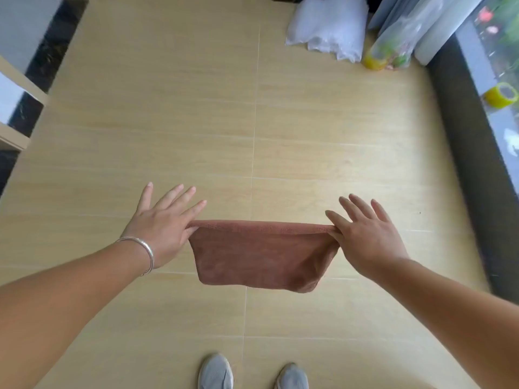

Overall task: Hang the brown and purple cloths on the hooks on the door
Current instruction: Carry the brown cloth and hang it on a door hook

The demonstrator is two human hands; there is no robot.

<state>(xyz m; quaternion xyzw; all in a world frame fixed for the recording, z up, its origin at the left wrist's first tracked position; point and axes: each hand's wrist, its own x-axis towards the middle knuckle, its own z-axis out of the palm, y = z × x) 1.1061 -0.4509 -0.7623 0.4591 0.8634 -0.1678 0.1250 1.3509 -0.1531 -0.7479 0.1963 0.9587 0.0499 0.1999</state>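
The brown cloth [261,256] hangs stretched between my two hands, above the floor in front of me. My left hand [161,226] pinches its left top corner with thumb and a finger, the other fingers spread out. My right hand [365,237] pinches the right top corner the same way. The cloth's top edge is taut and level, and its body sags below. No purple cloth, door or hooks are in view.
Light wood-look floor [252,122] lies below. White plastic bags [328,26] and rolled clear sheets [407,32] sit at the far right. A dark sill [471,164] with a yellow tape roll [501,95] runs along the right. Furniture edges [16,80] stand at left. My grey shoes [216,372] are below.
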